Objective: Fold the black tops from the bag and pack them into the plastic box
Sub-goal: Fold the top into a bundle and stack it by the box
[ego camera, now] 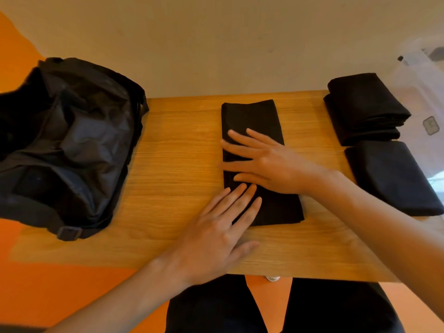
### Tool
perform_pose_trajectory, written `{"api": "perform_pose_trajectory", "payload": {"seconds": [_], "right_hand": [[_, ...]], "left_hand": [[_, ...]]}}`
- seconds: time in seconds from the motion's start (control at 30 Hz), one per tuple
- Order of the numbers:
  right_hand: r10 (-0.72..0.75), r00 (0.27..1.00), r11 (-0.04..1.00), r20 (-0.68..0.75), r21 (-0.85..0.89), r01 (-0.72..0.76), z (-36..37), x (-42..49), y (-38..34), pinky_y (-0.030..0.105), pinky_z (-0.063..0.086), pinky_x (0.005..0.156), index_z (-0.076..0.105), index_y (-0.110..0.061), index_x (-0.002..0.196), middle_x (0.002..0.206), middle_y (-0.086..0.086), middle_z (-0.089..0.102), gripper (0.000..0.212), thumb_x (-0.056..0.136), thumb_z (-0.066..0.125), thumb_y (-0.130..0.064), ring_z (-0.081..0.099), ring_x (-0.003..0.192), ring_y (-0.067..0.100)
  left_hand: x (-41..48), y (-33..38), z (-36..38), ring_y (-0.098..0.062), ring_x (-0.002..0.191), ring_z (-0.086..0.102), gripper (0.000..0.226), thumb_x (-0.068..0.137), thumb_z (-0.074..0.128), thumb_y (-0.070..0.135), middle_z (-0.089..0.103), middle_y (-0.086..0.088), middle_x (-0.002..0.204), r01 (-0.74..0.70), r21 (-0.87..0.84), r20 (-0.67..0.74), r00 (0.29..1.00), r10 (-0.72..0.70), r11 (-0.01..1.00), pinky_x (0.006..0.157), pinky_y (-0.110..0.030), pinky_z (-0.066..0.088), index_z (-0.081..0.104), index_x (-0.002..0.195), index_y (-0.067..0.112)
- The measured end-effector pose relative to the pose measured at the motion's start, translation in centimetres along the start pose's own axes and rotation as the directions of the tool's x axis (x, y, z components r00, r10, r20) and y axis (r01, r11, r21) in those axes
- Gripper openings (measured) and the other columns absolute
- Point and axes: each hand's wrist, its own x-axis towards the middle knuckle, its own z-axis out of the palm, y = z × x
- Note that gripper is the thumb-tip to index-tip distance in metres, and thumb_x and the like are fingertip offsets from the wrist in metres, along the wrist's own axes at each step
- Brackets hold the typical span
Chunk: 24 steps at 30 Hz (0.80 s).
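Dark trousers [336, 308] of the person fill the near edge, below the bench [180, 140], a pale wood-grain board with a smooth face. At the left sits the bag [72, 140], a slumped black holdall of crinkled, slightly shiny fabric with a strap buckle at its near corner; I cannot tell whether more tops are inside. At the far right stands the plastic box [418, 75], translucent, blurred and partly out of view. Just beside it lie the folded tops [362, 109], a soft matte stack, with another folded top [394, 176] nearer, touching the stack.

In the middle lies the black top [252, 116], folded to a long narrow strip running near to far. The right hand [271, 162] lies flat across its middle, fingers straight and spread; the left hand [216, 227] presses straight fingertips on its near left part. Neither grips it.

By my judgement several tops are folded, this one is half done, and none looks packed yet.
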Motion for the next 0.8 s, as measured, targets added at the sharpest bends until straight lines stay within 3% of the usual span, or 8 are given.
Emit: {"api": "perform_pose_trajectory", "payload": {"seconds": [0.07,0.2,0.3,0.37,0.43,0.5,0.63,0.8], "right_hand": [[-0.018,0.992,0.999,0.126,-0.041,0.023,0.1,1.1,0.2,0.047,-0.007,0.127,0.029,-0.042,0.156,0.169,0.001,0.012,0.055,0.104,0.013,-0.055,-0.008,0.157,0.024],[0.111,0.982,0.993,0.153,-0.049,-0.104,-0.7,2.1,2.0,0.048,-0.012,0.126,0.02,-0.045,0.157,0.17,0.001,0.004,0.057,0.103,0.008,-0.059,-0.014,0.156,0.022],[0.276,0.961,0.952,0.0,0.134,-0.273,-2.2,0.3,2.2,0.044,-0.004,0.127,0.025,-0.037,0.158,0.169,0.003,0.014,0.058,0.104,0.018,-0.057,-0.004,0.157,0.019],[0.447,0.884,0.862,-0.14,0.33,-0.384,-3.0,-2.1,1.3,0.045,0.009,0.128,0.035,-0.028,0.156,0.166,0.004,0.025,0.057,0.104,0.027,-0.052,0.007,0.157,0.017],[0.541,0.822,0.798,-0.178,0.416,-0.435,-3.1,-4.6,-0.5,0.043,0.016,0.127,0.042,-0.023,0.153,0.164,0.004,0.031,0.058,0.103,0.029,-0.05,0.012,0.156,0.013],[0.54,0.835,0.809,-0.108,0.339,-0.479,-2.4,-6.5,-2.6,0.036,0.007,0.128,0.036,-0.024,0.155,0.166,0.0,0.024,0.061,0.105,0.024,-0.055,0.004,0.156,0.008],[0.515,0.848,0.841,0.124,0.115,-0.528,-0.4,-7.7,-4.8,0.025,-0.023,0.12,-0.001,-0.031,0.161,0.168,-0.007,-0.015,0.076,0.096,-0.002,-0.07,-0.03,0.148,0.001],[0.585,0.791,0.789,0.181,0.1,-0.606,-0.9,-8.4,-4.4,0.03,-0.02,0.122,-0.018,-0.029,0.157,0.164,-0.01,-0.027,0.079,0.092,-0.01,-0.072,-0.036,0.145,0.0]], "left_hand": [[-0.4,0.5,0.0,-0.019,0.159,-0.006,0.069,0.108,0.026,0.059,0.006,-0.007,0.172,0.01,-0.014,0.034,0.999,-0.009,1.0,0.129,-0.043,0.008,0.012,0.164,0.022],[-0.9,0.2,-0.1,-0.016,0.159,-0.004,0.066,0.107,0.028,0.06,0.007,-0.002,0.172,-0.013,-0.105,0.008,1.0,0.014,0.994,0.129,-0.04,0.003,0.018,0.164,0.028],[-0.3,-0.7,-0.9,-0.013,0.158,0.006,0.06,0.108,0.034,0.054,0.017,0.0,0.171,0.012,-0.25,-0.106,0.994,-0.04,0.968,0.128,-0.036,0.004,0.029,0.161,0.026],[0.5,-1.5,-1.5,-0.01,0.158,0.003,0.06,0.108,0.032,0.053,0.015,0.002,0.171,0.085,-0.301,-0.157,0.978,-0.138,0.95,0.128,-0.034,0.004,0.028,0.161,0.024],[1.5,-2.3,-2.1,-0.005,0.157,-0.003,0.064,0.107,0.026,0.056,0.008,0.006,0.172,0.196,-0.361,-0.136,0.956,-0.259,0.912,0.129,-0.034,0.004,0.022,0.163,0.025],[2.5,-3.0,-2.2,-0.003,0.156,-0.011,0.068,0.105,0.02,0.058,0.0,0.008,0.172,0.237,-0.335,-0.082,0.957,-0.278,0.912,0.129,-0.035,0.001,0.013,0.163,0.025],[3.5,-3.1,-1.1,-0.005,0.154,-0.022,0.073,0.101,0.012,0.064,-0.016,0.01,0.17,0.2,-0.102,0.051,0.979,-0.196,0.974,0.129,-0.039,-0.002,0.0,0.164,0.029],[3.1,-4.6,-0.9,-0.003,0.153,-0.021,0.084,0.094,0.01,0.075,-0.017,0.011,0.169,0.309,-0.184,0.062,0.951,-0.303,0.933,0.128,-0.036,-0.004,-0.003,0.163,0.03]]}}
